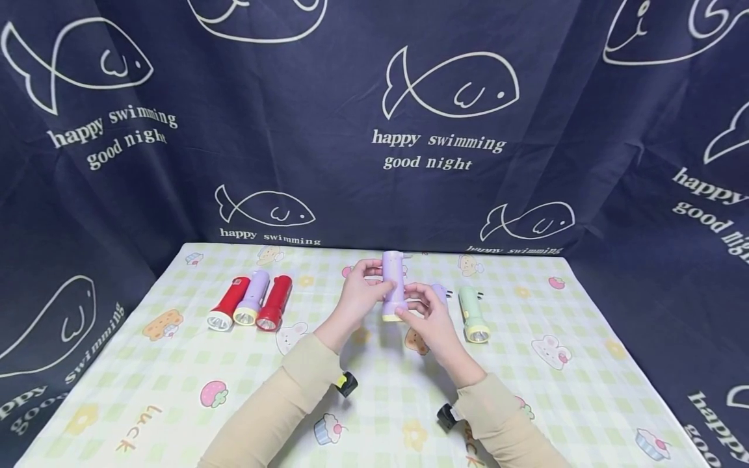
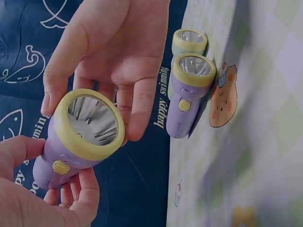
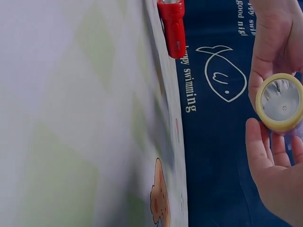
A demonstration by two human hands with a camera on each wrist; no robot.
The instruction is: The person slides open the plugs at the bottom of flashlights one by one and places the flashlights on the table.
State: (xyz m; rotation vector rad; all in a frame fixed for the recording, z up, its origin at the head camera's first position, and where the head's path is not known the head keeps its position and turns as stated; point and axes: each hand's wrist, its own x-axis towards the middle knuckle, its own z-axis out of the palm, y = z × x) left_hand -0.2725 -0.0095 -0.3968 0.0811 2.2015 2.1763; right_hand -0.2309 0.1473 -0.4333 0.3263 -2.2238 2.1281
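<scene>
A purple flashlight [image 1: 393, 276] with a yellow rim is held up over the table, its lens end lower and toward me. My left hand [image 1: 364, 292] grips its body, thumb across the front; in the left wrist view the yellow switch [image 2: 61, 167] faces the camera beside that hand [image 2: 42, 198]. Around the yellow head, my right hand [image 1: 430, 315] holds with thumb and fingers at the rim. The lens [image 3: 280, 100] shows in the right wrist view, between the left hand [image 3: 274, 42] above and the right hand [image 3: 279, 175] below.
Right of the hands lie another purple flashlight [image 1: 440, 291], partly hidden, and a green flashlight [image 1: 470, 312]. At left, a red flashlight [image 1: 231, 299], a purple one [image 1: 255, 296] and a second red one [image 1: 277, 302] lie side by side. A dark fish-print curtain [image 1: 339, 130] backs the table.
</scene>
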